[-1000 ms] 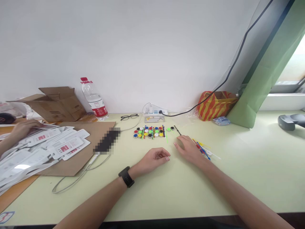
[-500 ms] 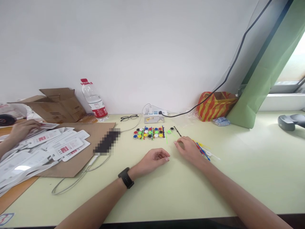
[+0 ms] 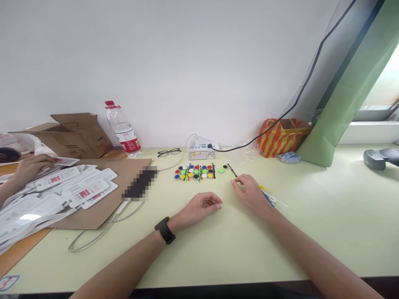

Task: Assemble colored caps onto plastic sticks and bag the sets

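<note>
My left hand (image 3: 201, 206) rests on the pale green table (image 3: 218, 249) with its fingers loosely curled and nothing visible in them; a black watch sits on that wrist. My right hand (image 3: 251, 192) lies a little farther out, fingertips pinched at the near end of a black cable tie (image 3: 232, 170). Beyond both hands, rows of small coloured caps and ties (image 3: 195, 172) are laid out, with a green cap (image 3: 221, 170) and a black cap beside them. More coloured ties (image 3: 269, 196) and a white cap lie just right of my right hand.
Another person's hand (image 3: 29, 166) works on a pile of white packets (image 3: 56, 189) on brown cardboard at left. A pixelated dark object (image 3: 139, 184), a grey cable, glasses (image 3: 168, 153), a power strip (image 3: 202, 148), a water bottle (image 3: 122, 129), a cardboard box and a striped bag (image 3: 282, 137) line the table.
My right hand has slid slightly forward toward the black cable tie and its fingertips have closed at the tie's near end. My left hand has stayed put.
</note>
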Demonstrator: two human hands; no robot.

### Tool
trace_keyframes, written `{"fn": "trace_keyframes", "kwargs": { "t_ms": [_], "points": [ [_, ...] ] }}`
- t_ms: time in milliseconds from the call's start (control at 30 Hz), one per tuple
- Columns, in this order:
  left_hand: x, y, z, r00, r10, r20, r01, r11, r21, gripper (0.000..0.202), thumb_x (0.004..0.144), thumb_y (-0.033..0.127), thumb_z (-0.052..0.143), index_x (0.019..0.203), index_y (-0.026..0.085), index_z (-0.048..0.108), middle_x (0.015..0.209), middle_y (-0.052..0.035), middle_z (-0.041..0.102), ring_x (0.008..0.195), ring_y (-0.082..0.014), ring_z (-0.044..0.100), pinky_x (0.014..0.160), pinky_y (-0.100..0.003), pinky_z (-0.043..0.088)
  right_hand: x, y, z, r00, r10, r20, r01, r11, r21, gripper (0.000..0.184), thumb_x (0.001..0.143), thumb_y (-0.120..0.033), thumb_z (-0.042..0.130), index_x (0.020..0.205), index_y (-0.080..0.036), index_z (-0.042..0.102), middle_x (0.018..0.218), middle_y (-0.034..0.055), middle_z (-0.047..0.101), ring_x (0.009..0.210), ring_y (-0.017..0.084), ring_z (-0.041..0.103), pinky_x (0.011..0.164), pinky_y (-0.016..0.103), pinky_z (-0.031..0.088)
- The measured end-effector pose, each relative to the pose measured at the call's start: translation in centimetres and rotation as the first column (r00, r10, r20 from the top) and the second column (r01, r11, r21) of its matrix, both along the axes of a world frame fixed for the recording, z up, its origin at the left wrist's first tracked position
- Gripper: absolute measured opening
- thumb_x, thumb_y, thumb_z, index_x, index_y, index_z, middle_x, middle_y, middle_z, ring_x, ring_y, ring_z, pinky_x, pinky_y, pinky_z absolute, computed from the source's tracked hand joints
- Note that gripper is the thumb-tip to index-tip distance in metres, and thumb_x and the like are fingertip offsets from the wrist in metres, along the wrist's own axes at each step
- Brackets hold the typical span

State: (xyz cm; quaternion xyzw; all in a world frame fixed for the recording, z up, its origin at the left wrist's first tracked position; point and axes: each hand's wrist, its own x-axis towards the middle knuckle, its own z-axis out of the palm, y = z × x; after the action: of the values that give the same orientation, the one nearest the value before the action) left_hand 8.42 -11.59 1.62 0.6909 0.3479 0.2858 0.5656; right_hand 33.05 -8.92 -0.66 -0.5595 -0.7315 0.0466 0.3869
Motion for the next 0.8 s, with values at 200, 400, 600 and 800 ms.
{"fn": "trace_keyframes", "kwargs": {
  "t_ms": [200, 400, 600, 800],
  "points": [
    [0.0, 0.1, -0.3, 1.000, 0.001, -0.007, -0.001, 1.000, 0.002, 0.032, 0.086, 0.046, 0.075, 0.101, 0.018, 0.074, 0.094, -0.0067, 0.070, 0.089, -0.0185, 0.063, 0.083, -0.032, 0.051, 0.0, 0.6, -1.1, 0.999, 0.020, 0.031, -0.019, 0.999, -0.047, 0.022, 0.098, -0.039, 0.052, 0.089, -0.023, 0.064, 0.096, 0.0087, 0.072, 0.099, 0.027, 0.063, 0.092, 0.042, 0.049],
    [-0.1, 0.1, -0.3, 1.000, -0.009, -0.008, 0.009, 1.000, 0.006, 0.032, 0.087, 0.046, 0.074, 0.102, 0.018, 0.074, 0.093, -0.0066, 0.070, 0.089, -0.0184, 0.063, 0.083, -0.032, 0.051, 0.0, 0.7, -1.4, 0.998, 0.019, 0.054, -0.015, 0.998, -0.068, 0.021, 0.097, -0.039, 0.052, 0.090, -0.023, 0.063, 0.096, 0.0091, 0.071, 0.098, 0.028, 0.063, 0.091, 0.042, 0.049],
    [0.0, 0.1, -0.3, 1.000, -0.006, 0.000, 0.006, 1.000, 0.007, 0.030, 0.088, 0.044, 0.074, 0.102, 0.018, 0.073, 0.094, -0.0062, 0.070, 0.090, -0.0179, 0.063, 0.084, -0.031, 0.051, 0.0, 0.4, -0.9, 0.994, 0.016, 0.107, -0.008, 0.997, -0.073, 0.024, 0.098, -0.040, 0.050, 0.083, -0.024, 0.059, 0.091, 0.0085, 0.070, 0.095, 0.027, 0.063, 0.088, 0.040, 0.048],
    [-0.1, 0.0, -0.2, 1.000, -0.005, -0.011, 0.005, 1.000, 0.003, 0.029, 0.088, 0.043, 0.074, 0.102, 0.018, 0.073, 0.095, -0.0057, 0.070, 0.090, -0.0174, 0.063, 0.084, -0.031, 0.050, -0.4, -0.1, -0.1, 0.979, -0.002, 0.206, 0.020, 0.996, -0.085, 0.043, 0.100, -0.043, 0.045, 0.062, -0.024, 0.049, 0.068, 0.0065, 0.064, 0.072, 0.023, 0.060, 0.071, 0.034, 0.041]
  ]
}}
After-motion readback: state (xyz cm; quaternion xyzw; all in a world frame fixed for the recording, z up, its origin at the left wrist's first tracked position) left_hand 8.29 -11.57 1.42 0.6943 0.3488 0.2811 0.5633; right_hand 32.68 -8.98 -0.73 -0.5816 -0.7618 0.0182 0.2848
